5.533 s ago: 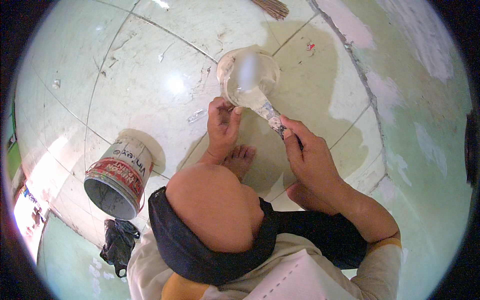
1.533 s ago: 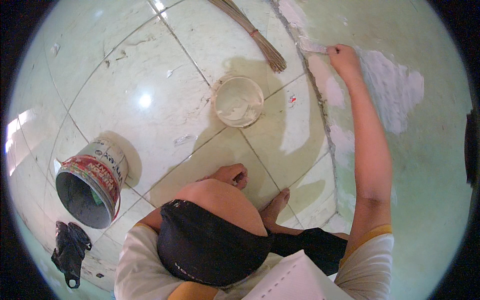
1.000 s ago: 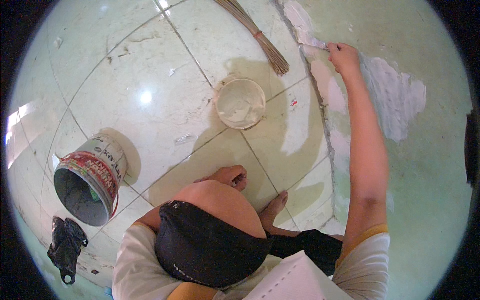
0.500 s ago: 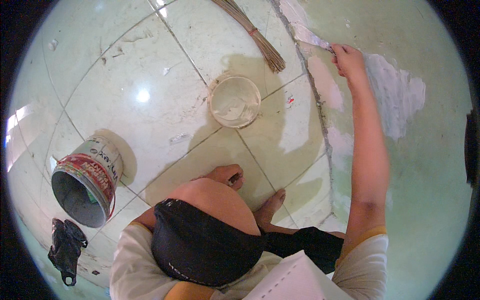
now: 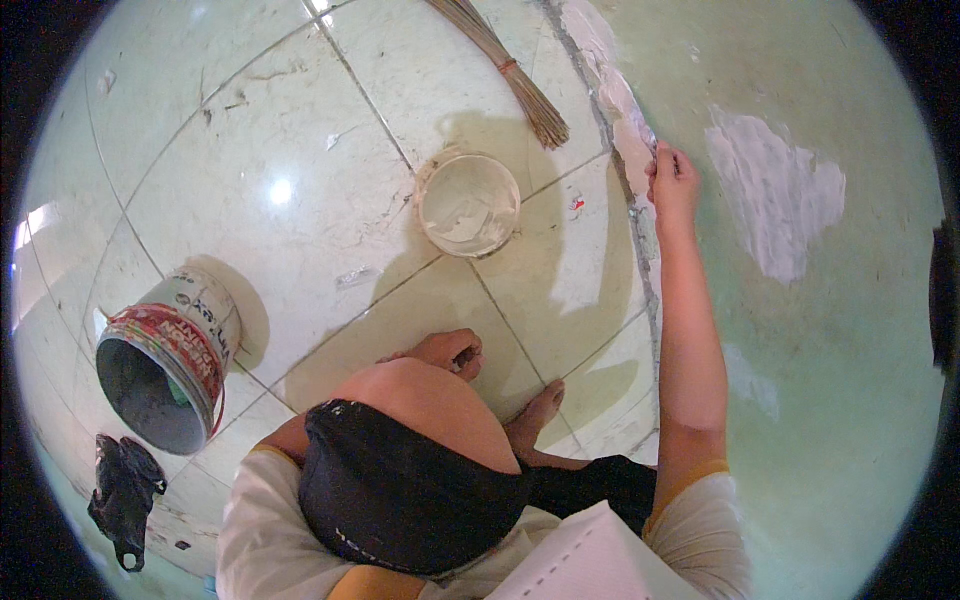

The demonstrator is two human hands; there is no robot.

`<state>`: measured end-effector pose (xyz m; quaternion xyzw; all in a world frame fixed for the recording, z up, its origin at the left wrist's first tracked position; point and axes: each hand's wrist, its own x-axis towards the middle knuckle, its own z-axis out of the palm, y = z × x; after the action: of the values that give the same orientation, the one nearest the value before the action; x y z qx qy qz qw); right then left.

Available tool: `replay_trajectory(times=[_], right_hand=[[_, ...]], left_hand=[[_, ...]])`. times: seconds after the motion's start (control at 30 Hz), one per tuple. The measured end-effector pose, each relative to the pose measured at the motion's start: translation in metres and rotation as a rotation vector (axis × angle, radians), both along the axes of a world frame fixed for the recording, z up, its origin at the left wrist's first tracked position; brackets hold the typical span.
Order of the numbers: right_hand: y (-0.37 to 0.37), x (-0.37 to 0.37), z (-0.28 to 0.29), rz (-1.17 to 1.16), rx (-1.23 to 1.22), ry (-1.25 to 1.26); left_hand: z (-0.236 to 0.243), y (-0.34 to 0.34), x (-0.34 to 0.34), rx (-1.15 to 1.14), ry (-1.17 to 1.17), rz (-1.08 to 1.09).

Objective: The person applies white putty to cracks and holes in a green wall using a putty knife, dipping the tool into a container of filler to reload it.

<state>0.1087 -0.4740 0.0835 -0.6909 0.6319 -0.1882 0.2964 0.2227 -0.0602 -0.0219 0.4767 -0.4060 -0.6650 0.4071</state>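
My right hand is closed round a putty knife, its blade smeared with whitish filler and lying against the foot of the green wall. A strip of white filler runs along the wall's lower edge beyond the blade. Past my bent knee, my left hand rests low over the tiles with its fingers curled in; whether anything is inside them is hidden. Ahead of it on the floor stands a round, pale tub with white residue inside.
A bundle of thin sticks lies on the tiles near the wall. At left a paint bucket lies on its side, beside a black plastic bag. A broad white patch covers part of the wall. My bare foot is near the wall.
My right hand has drawn the putty knife down along the wall's foot, toward me and slightly left. The blade now lies along the edge. My left hand has stayed put.
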Motion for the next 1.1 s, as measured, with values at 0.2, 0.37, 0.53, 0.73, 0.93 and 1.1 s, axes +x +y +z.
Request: replay_trajectory(times=[0.2, 0.37, 0.53, 0.73, 0.93, 1.1], right_hand=[[0.022, 0.015, 0.000, 0.107, -0.043, -0.044], [0.008, 0.033, -0.027, -0.015, 0.016, -0.226], [0.045, 0.020, -0.015, -0.230, 0.106, -0.334], [0.066, 0.003, -0.006, -0.169, 0.042, -0.321], [0.014, 0.040, -0.031, -0.048, 0.109, -0.261], [0.007, 0.039, -0.028, -0.100, 0.058, -0.215]], left_hand=[[0.002, -0.002, 0.000, -0.003, -0.007, -0.015], [0.001, -0.005, 0.000, -0.069, -0.044, -0.005], [0.001, 0.002, 0.000, -0.037, -0.084, 0.029], [0.004, -0.002, 0.001, -0.087, -0.074, 0.030], [0.004, -0.004, 0.001, -0.082, -0.077, 0.014], [0.002, -0.002, 0.000, -0.081, -0.068, 0.040]])
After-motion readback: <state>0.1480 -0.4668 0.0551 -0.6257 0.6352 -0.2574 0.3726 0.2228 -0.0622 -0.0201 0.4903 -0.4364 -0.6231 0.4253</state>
